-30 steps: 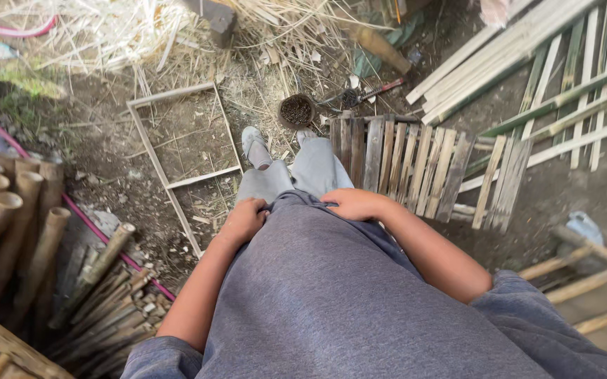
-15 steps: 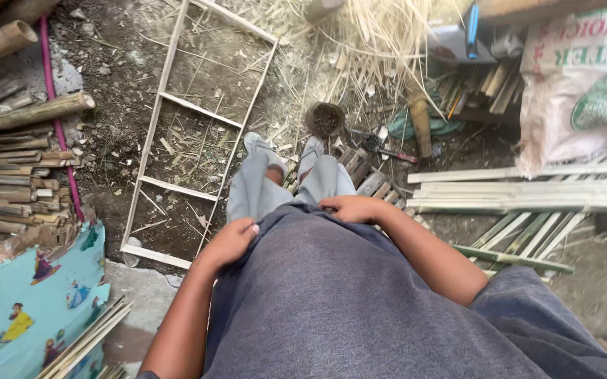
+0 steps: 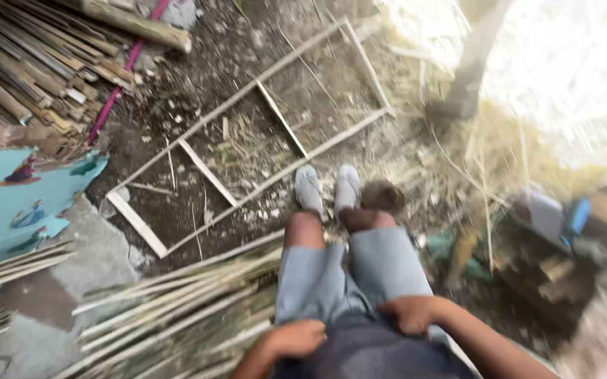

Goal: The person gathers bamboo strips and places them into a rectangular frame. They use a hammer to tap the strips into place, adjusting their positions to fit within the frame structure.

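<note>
A long wooden frame [image 3: 247, 133] (ladder-like, with cross slats) lies flat on the dirt, well apart from both hands and just beyond the person's grey shoes [image 3: 328, 188]. Nearer, a heap of split bamboo strips [image 3: 177, 309] slants across the ground beside the left leg, close to the left hand [image 3: 296, 338] but not touching it. The grey shorts [image 3: 349, 277] cover both thighs. The left hand rests at the waist, fingers curled loosely, gripping nothing visible; the right hand [image 3: 410, 314] lies on the shorts, fingers bent against the cloth, whether pinching it I cannot tell.
</note>
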### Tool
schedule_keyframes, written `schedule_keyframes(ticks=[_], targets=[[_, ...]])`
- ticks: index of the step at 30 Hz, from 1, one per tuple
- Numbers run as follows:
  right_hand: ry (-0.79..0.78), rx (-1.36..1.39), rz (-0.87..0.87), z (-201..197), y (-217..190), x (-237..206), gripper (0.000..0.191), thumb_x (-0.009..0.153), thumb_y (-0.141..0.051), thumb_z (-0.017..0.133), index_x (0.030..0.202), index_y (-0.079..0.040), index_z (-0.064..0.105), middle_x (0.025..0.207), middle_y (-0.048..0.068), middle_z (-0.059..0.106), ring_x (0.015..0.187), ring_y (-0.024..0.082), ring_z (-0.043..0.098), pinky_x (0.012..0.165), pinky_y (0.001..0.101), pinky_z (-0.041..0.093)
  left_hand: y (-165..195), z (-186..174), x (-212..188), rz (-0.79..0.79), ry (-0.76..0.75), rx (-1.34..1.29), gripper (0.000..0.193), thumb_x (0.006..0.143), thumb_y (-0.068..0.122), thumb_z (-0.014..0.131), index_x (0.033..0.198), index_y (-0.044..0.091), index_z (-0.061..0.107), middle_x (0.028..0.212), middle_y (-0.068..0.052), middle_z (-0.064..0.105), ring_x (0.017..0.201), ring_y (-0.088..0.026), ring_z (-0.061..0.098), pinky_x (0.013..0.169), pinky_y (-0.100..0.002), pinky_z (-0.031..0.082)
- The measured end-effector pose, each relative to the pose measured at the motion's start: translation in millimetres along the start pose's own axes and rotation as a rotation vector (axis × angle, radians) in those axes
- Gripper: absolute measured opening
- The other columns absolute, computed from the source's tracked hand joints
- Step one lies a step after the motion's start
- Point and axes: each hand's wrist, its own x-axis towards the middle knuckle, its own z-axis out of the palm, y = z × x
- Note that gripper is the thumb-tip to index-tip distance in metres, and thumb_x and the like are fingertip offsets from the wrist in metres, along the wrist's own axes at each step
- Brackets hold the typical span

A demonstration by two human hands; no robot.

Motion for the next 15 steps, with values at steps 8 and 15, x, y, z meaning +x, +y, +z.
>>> schedule_keyframes(ticks=[8,15], targets=[[0.704,-0.624,0.031,-328,-3,199,0.047,0.091,-0.031,0.063,0.135,-0.016,0.058,0.098,0.018,0.075,0.091,0.039,0.072,0.08,0.0496,0.057,-85,-199,166,0.32,1.05,0.114,0.04,0.093,0.017,0.063,0.133,0.011,0.061,0.107,-0.012,0.072,0.086,-0.023,0.073,0.076,-0.037,0.059],[0.926,-0.911,-0.142,-340,-46,370,0.042,0.099,-0.032,0.055,0.138,-0.018,0.061,0.103,0.018,0.076,0.097,0.04,0.073,0.089,0.0496,0.057,-290,-238,199,0.445,1.534,-0.588,0.026,0.106,0.012,0.053,0.129,0.001,0.06,0.103,-0.006,0.07,0.086,-0.012,0.067,0.073,-0.027,0.056]])
